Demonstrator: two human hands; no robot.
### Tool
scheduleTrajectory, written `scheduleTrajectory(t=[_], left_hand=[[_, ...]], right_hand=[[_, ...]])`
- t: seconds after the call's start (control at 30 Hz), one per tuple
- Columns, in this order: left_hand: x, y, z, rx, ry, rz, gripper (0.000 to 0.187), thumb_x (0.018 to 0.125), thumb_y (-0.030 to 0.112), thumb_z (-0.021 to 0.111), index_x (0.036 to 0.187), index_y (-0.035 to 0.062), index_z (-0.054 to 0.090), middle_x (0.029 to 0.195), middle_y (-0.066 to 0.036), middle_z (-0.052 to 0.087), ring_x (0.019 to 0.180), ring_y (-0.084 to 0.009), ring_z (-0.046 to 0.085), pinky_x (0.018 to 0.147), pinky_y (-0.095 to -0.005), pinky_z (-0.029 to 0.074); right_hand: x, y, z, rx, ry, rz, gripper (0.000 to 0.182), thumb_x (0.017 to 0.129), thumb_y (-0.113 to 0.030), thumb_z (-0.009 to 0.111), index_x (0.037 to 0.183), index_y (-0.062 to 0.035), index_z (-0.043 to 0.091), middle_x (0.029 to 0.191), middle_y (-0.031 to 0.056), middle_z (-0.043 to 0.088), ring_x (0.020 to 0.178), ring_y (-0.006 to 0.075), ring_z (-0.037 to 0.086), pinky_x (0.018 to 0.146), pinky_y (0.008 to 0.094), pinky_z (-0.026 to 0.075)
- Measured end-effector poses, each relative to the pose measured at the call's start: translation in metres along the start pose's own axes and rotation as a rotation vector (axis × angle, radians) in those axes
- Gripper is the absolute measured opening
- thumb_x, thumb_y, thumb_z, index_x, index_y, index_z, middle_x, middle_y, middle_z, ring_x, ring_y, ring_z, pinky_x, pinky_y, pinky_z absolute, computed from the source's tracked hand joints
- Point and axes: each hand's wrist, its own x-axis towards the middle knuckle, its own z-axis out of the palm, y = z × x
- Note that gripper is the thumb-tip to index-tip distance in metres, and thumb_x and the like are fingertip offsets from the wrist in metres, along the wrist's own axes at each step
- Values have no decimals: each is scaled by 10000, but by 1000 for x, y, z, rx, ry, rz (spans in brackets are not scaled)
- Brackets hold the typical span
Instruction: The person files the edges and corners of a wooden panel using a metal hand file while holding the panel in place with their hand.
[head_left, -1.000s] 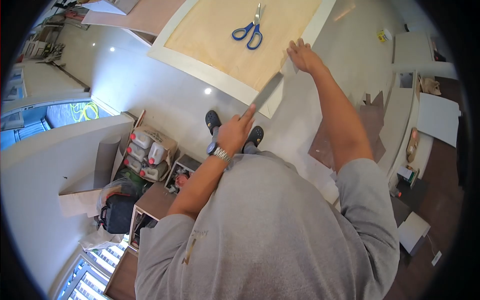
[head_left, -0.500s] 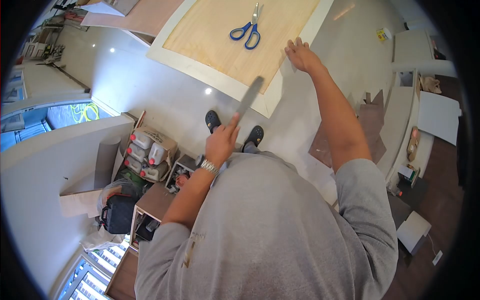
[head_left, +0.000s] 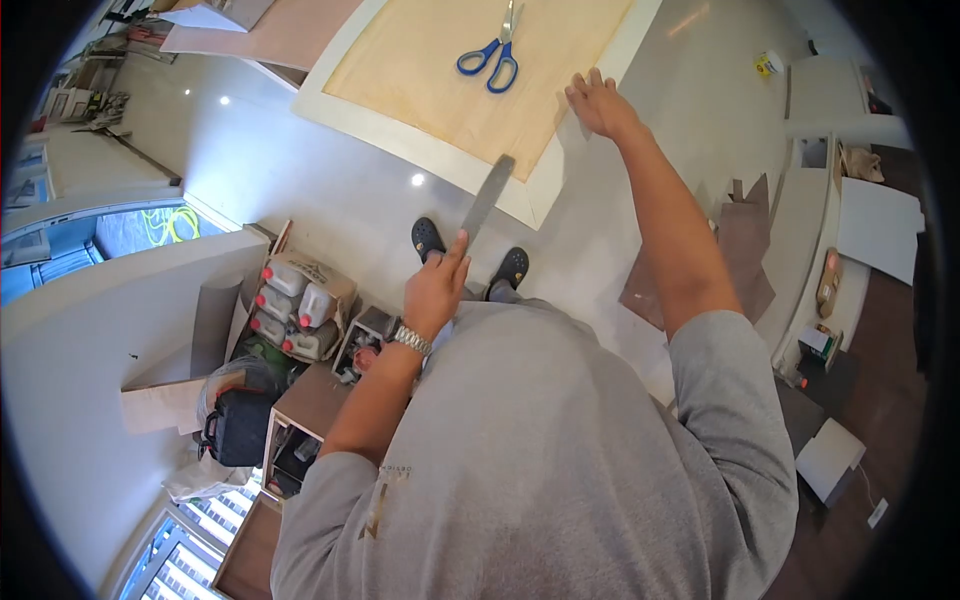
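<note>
My left hand (head_left: 436, 290), with a metal watch at the wrist, is wrapped round the near end of a flat grey file-like blade (head_left: 484, 207). The blade's far tip lies over the near edge of a panel with a white border (head_left: 400, 137) and a light wood middle. My right hand (head_left: 598, 106) rests on the panel's right border, its fingers apart, holding nothing. Blue-handled scissors (head_left: 490, 62) lie partly open on the wood surface, left of my right hand.
My feet in dark clogs (head_left: 427, 238) stand below the panel. Jugs with red caps (head_left: 287, 279), a black case (head_left: 240, 428) and a wooden cabinet (head_left: 310, 398) are at the left. Brown sheet pieces (head_left: 742, 235) lie on the floor at the right.
My left hand and the blade have shifted slightly left and toward my body. My right hand has moved slightly up and left; the scissors and panel also appear slightly shifted.
</note>
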Motion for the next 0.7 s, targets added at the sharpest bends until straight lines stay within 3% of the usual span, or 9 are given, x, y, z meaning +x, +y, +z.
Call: scheduleTrajectory(t=[0.07,0.17,0.37,0.47,0.57,0.7], left_hand=[[18,7,13,8,36,90,502,987,313,587,1474,308,464,775,-128,615,631,-366,622,546,-491,501],[52,50,11,-5,-36,81,492,966,275,628,1445,270,518,726,-119,589,630,-334,599,566,-458,491],[-7,7,1,31,-52,16,524,968,265,624,1473,266,483,716,-117,587,633,-333,596,568,-453,485],[1,5,29,-38,55,123,537,991,331,574,1504,321,413,750,-130,592,578,-355,605,520,-480,489],[37,44,29,-3,3,109,550,959,257,640,1483,268,474,702,-109,581,618,-327,590,564,-434,494],[23,32,16,89,-13,123,544,961,246,640,1480,252,478,712,-112,593,624,-322,598,554,-432,490]], right_hand=[[-1,-1,-1,31,10,6,601,1030,-484,276,1550,-189,344,1645,129,208,1467,410,271,1113,580,385],[5,4,4,39,14,13,612,1028,-498,274,1557,-197,333,1652,123,191,1482,405,246,1128,576,368],[1,2,1,41,-4,25,613,1031,-506,263,1564,-209,327,1663,84,174,1507,366,208,1156,557,336],[0,-2,0,53,2,45,617,1032,-508,263,1565,-203,327,1662,77,182,1499,370,230,1151,556,343],[-1,-2,-3,43,-8,40,624,1034,-513,256,1566,-195,321,1661,79,185,1498,373,230,1148,561,347],[-6,-6,-15,59,-27,43,627,1035,-514,242,1568,-194,318,1663,77,175,1504,365,215,1154,557,341]])
